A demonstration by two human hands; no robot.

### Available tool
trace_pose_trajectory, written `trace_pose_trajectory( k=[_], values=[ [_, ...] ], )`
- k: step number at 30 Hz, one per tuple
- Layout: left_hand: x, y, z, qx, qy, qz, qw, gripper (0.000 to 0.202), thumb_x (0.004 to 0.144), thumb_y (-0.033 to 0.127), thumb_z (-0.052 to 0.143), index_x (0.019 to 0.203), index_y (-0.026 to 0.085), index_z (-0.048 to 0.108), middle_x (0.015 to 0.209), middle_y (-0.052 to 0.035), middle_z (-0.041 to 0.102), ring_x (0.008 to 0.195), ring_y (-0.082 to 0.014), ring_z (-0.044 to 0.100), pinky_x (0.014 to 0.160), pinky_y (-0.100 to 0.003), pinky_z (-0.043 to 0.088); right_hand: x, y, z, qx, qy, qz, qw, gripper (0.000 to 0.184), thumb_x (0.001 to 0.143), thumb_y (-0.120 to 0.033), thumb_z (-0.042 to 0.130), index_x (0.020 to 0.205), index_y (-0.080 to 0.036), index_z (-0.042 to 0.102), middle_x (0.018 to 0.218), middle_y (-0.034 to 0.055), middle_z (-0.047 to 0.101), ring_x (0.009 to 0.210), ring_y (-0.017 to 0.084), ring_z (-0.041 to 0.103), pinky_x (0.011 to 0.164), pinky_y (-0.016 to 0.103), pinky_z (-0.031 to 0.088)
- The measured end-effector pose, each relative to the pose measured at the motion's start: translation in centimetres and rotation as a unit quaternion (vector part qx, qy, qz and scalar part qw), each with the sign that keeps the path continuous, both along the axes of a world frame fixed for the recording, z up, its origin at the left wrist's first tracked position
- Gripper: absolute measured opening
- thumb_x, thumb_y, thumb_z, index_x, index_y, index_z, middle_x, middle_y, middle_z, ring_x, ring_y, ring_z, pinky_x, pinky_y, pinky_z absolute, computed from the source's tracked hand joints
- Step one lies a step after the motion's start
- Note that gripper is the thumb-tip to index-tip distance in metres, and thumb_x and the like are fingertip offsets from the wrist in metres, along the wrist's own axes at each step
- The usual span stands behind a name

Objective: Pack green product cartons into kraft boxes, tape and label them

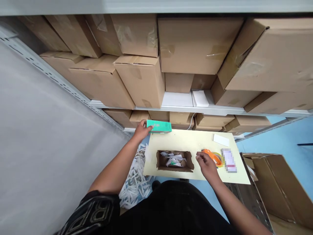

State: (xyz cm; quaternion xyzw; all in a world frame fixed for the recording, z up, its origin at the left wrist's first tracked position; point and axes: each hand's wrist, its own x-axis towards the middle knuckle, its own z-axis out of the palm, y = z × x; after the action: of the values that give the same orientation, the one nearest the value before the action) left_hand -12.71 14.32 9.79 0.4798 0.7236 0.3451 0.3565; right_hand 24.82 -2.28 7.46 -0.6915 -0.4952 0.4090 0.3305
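Black clothing (181, 209) nearest, bottom centre. Green box (161, 126): mid-frame, at worktop's (181, 140) far-left corner, left hand's (142, 130) fingers clamped on it. Open carton (160, 163) below. Right hand (206, 164), right of centre: fingers slightly apart, beside orange tape dispenser (215, 158).
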Motion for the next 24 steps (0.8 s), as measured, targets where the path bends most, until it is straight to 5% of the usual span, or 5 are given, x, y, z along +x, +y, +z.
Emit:
trace_pose_trajectory(
  k=[4, 10, 16, 24],
  values=[
    [2.3, -7.6, 1.8, -0.016, -0.171, -0.088, 0.981, 0.068, 0.080, 0.045, 0.076, 0.141, 0.025, 0.052, 0.128, -0.0087, 0.067, 0.102, -0.0247, 0.068, 0.079, -0.036, 0.062, -3.3, 1.6, 2.5, -0.032, 0.072, 0.022, 0.997, 0.059, 0.088, -0.066, 0.058, 0.123, -0.020, 0.067, 0.105, 0.0090, 0.075, 0.095, 0.028, 0.068, 0.080, 0.037, 0.053],
    [6.3, -16.2, -0.1, 0.025, -0.097, -0.137, 0.986, 0.063, 0.088, 0.039, 0.068, 0.147, 0.026, 0.053, 0.155, -0.0088, 0.049, 0.142, -0.0281, 0.049, 0.119, -0.040, 0.040, -4.8, -0.1, 1.9, -0.071, -0.035, 0.046, 0.996, 0.046, 0.087, -0.063, 0.059, 0.101, -0.021, 0.068, 0.088, 0.0057, 0.074, 0.080, 0.026, 0.068, 0.072, 0.034, 0.048],
    [5.9, -17.9, -3.1, -0.001, -0.013, -0.199, 0.980, 0.065, 0.088, 0.037, 0.067, 0.150, 0.024, 0.053, 0.154, -0.0112, 0.051, 0.147, -0.0313, 0.042, 0.125, -0.045, 0.029, -4.1, -2.1, -0.7, -0.103, -0.153, 0.089, 0.979, 0.029, 0.088, -0.052, 0.059, 0.090, -0.025, 0.066, 0.072, 0.0026, 0.068, 0.070, 0.024, 0.064, 0.065, 0.031, 0.040],
    [7.6, -16.3, -5.7, -0.016, 0.101, -0.233, 0.967, 0.050, 0.080, 0.017, 0.065, 0.130, 0.024, 0.068, 0.127, -0.0113, 0.065, 0.127, -0.0317, 0.055, 0.115, -0.047, 0.042, -4.6, 0.2, -2.9, -0.090, -0.281, 0.151, 0.943, 0.019, 0.089, -0.042, 0.064, 0.088, -0.023, 0.069, 0.084, 0.0104, 0.073, 0.083, 0.028, 0.068, 0.066, 0.032, 0.037]
  ],
)
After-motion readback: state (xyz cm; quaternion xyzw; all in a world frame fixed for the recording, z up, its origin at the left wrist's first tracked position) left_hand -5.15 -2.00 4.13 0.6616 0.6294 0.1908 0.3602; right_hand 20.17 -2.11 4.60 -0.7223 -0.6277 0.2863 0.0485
